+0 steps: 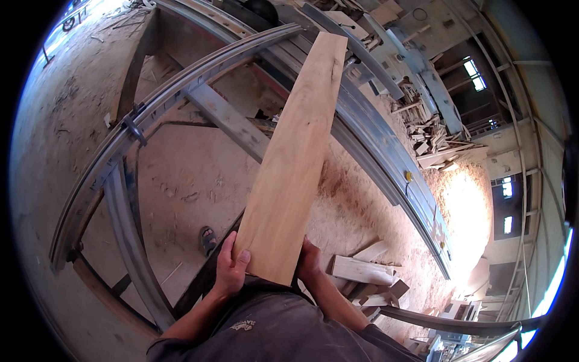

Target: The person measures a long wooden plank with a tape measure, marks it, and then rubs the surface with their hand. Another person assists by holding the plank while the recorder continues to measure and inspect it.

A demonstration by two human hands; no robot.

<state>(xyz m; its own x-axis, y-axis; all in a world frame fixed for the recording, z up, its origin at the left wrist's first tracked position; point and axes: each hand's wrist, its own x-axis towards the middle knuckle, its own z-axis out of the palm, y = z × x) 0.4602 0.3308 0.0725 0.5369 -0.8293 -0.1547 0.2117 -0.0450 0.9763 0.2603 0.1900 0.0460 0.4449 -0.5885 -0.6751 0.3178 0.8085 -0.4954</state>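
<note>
A long, pale wooden board (295,145) stretches away from my waist, its near end close to my dark shirt. My left hand (231,265) grips the near left edge, thumb on the top face and the other fingers along the side and under it. On the opposite edge my right hand (309,259) is closed round the wood, its fingertips hidden beneath. The board's far end lies over a metal machine bed (362,120) with long grey rails; whether it touches them I cannot tell.
On the left a curved metal rail (163,96) runs on a frame with slanted legs (129,235). Wood offcuts (362,271) lie on the floor by my right side. Scrap wood (434,133) is heaped beyond the machine, near a bright sawdust pile (461,199). My sandalled foot (208,239) shows below.
</note>
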